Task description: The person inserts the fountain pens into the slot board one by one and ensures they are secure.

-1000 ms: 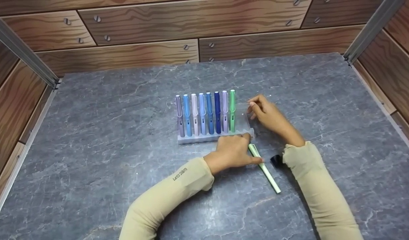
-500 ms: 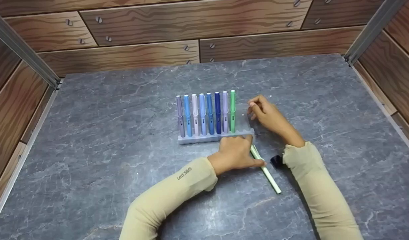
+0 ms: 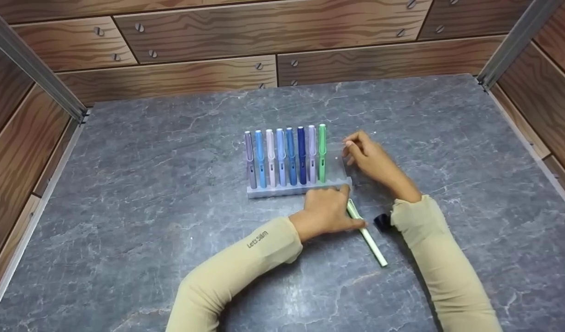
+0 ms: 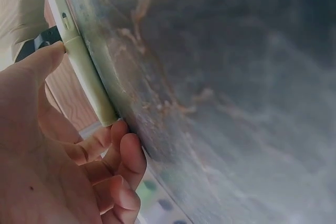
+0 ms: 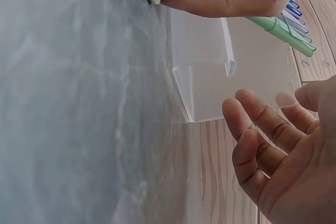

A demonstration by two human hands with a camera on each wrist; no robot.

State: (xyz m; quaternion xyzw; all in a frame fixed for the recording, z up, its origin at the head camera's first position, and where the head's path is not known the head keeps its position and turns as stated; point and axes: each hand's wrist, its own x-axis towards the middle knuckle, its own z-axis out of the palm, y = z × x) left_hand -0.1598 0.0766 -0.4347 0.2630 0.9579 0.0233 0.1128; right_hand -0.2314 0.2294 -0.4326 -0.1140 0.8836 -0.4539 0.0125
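A clear pen stand [image 3: 282,191] holds several upright pens in purple, blue, lilac and green, in a row. A pale green capped pen [image 3: 370,240] lies slantwise on the table in front of the stand's right end. My left hand [image 3: 326,210] is over the stand's front edge. In the left wrist view its thumb [image 4: 52,56] touches the pen's side, and its fingertips [image 4: 119,128] are at the cap end. My right hand [image 3: 367,159], fingers loosely bent, hovers beside the stand's right side. The right wrist view shows a gap between those fingers and the clear panel [image 5: 210,98].
The grey marbled tabletop [image 3: 149,184] spreads around the stand. Wood-patterned walls [image 3: 195,34] enclose the back and sides. A small black object [image 3: 382,222] shows at the right sleeve's cuff.
My left hand has shifted slightly to the right, and the pale green pen's cap end has moved a little with it. My right hand has stayed in place.
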